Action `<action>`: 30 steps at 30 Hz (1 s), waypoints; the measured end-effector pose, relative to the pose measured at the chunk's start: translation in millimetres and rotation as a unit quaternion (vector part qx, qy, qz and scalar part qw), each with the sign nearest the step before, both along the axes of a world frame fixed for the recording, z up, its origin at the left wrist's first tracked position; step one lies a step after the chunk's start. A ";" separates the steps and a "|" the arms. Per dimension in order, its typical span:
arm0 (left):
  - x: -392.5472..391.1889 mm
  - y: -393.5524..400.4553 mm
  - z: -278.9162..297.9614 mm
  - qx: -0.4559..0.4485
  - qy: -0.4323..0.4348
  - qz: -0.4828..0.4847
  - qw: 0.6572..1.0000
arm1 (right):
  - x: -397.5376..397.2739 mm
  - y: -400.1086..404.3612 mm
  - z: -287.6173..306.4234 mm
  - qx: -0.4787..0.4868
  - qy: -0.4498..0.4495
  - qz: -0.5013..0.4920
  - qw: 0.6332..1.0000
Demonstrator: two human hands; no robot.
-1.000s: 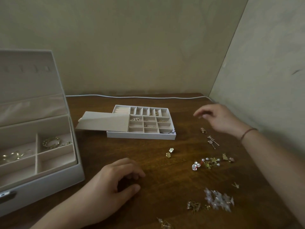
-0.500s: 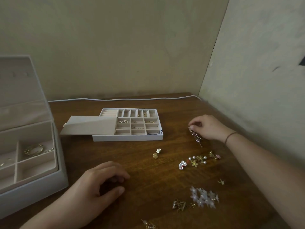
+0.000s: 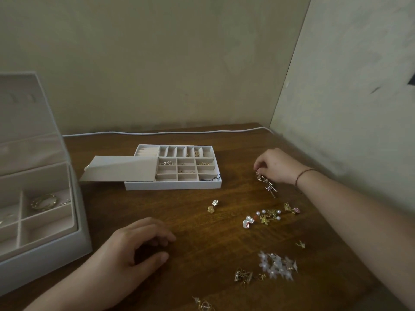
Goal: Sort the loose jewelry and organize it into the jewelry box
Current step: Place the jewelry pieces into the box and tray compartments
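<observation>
Nearest, at about 6 o'clock on the dark brown wooden table [image 3: 197, 221], a small gold-and-clear earring [image 3: 205, 305] lies at the bottom edge. Just above it, toward 5 o'clock, a tangled gold wire piece [image 3: 243, 276] sits beside a cluster of translucent white petal flowers with pearls [image 3: 277, 264], and a tiny gold charm [image 3: 301, 244] lies apart above them. The left hand [image 3: 132, 250] rests on the table at 7 o'clock, its fingers loosely curled with nothing in them. At 9 o'clock stands the open pale grey jewelry box [image 3: 45, 250]; a gold bracelet [image 3: 43, 202] lies in its rear right compartment. Near the centre, two small gold flower studs [image 3: 213, 205] lie close together, and to their right a white shell-like earring [image 3: 247, 221] lies just beside a gold spray set with pearls [image 3: 269, 215]; a little gold and pink piece [image 3: 292, 208] follows at 3 o'clock. Farther out, at 2 o'clock, the right hand [image 3: 275, 166], wearing a thin dark cord bracelet [image 3: 303, 175], pinches the upper end of a slim gold drop earring with pink stones [image 3: 267, 182], whose lower end trails toward the table. At 12 o'clock the pale grey divided tray [image 3: 173, 185] holds several small gold pieces in its cells, its flat lid [image 3: 119, 168] lying askew over the left side. Behind it a white cable [image 3: 157, 132] runs along the beige wall [image 3: 157, 63].
</observation>
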State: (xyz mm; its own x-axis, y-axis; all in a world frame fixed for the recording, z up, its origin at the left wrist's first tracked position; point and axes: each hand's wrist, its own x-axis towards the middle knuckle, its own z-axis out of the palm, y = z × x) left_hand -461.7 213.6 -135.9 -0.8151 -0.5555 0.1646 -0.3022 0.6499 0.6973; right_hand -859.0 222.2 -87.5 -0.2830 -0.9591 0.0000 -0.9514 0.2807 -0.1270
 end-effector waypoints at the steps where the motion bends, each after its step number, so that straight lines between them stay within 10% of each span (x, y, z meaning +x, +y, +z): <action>1: -0.1 0.0 -0.1 0.000 0.000 -0.001 1.000 | -1.2 1.2 0.0 -0.003 -0.016 -0.001 1.000; 7: -0.1 -0.8 0.4 0.005 0.002 -0.005 1.000 | -11.4 8.5 5.9 -0.069 -0.099 -0.027 0.992; 30: 1.5 0.0 1.3 0.019 -0.009 -0.010 1.000 | 13.9 -5.3 5.9 0.069 0.096 0.067 0.991</action>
State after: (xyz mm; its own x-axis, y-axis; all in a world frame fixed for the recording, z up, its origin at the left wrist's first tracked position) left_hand -460.3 213.7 -134.6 -0.8288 -0.5446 0.1285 -0.3025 0.6293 0.7158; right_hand -845.1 216.8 -81.7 -0.1612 -0.9827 -0.0915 -0.9840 0.1530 0.0908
